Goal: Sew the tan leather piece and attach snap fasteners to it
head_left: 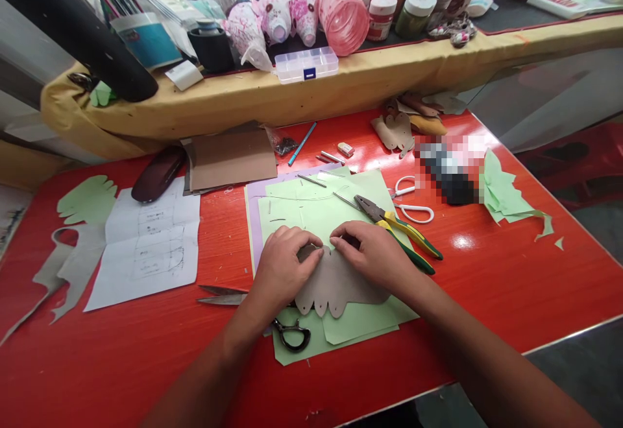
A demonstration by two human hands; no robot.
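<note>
Landmark: the green paper (363, 327). Grey scalloped piece (335, 285) lies on it. My left hand (287, 262) and right hand (367, 249) hold fingertips narrowly bent at its upper edge; grip unverifiable.

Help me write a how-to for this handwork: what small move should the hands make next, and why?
I'd probably settle the right hand's fingertips on the grey piece's upper edge, near the small dark mark. The left hand is already close by, and the piece lies over green sheets, so it might slip.
</note>
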